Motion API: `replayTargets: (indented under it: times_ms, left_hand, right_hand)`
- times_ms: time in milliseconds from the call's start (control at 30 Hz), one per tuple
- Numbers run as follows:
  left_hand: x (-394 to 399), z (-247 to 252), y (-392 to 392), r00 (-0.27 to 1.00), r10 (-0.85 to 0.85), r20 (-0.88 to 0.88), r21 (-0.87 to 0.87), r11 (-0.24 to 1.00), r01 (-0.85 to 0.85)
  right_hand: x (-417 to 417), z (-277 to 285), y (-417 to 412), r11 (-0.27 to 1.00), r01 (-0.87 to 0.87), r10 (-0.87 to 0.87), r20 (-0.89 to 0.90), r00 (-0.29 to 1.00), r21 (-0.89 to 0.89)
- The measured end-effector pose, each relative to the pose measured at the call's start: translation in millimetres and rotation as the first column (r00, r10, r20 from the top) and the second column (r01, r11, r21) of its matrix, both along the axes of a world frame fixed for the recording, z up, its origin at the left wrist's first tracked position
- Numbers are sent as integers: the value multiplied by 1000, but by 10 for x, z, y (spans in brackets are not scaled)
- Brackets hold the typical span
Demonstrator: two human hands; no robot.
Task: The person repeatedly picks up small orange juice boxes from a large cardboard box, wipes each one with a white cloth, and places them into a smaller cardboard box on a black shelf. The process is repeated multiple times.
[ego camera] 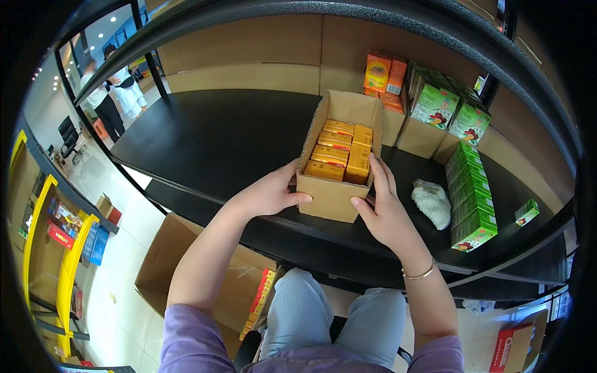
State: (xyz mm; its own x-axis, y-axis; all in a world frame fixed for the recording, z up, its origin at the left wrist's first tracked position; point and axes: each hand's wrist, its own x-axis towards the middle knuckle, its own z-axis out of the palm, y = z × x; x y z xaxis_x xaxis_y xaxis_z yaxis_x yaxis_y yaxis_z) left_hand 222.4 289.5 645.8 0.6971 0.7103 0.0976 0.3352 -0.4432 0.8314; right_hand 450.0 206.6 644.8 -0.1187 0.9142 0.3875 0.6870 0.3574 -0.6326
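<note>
An open-topped cardboard box point(332, 200) stands on the black shelf point(224, 135), near its front edge. Yellow-orange cartons point(326, 170) lie in it in two columns. My left hand point(275, 189) holds the box's left front corner, thumb on the front wall. On the right side, my right hand point(382, 205) grips it with fingers along the side wall and thumb at the front. A white knitted glove or cloth point(431, 203) lies right of my right hand, beside a row of green cartons point(473, 224).
Boxes of orange cartons point(378, 72) and green cartons point(436, 105) stand at the back right. One small green carton point(527, 212) lies far right. Below the shelf, a large open cardboard box point(186, 242) holds more cartons. Curved black shelf rails frame the view. Two people stand in the distance, upper left.
</note>
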Motion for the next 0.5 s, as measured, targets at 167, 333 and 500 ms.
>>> replayTargets:
  times_ms: [167,333,500]
  left_hand:
    - [-18,-15,23,1000,4,11,13,1000,-4]
    - [-28,-49,-10,998,7,58,-5,1000,-6]
    - [-111,-163,-46,1000,17,24,0,1000,-17]
  right_hand:
    - [-32,-4,-4,1000,14,-14,-17,1000,-1]
    - [-24,5,-16,999,27,-28,-12,1000,-28]
    - [-21,-19,-54,1000,15,-14,-29,999,26]
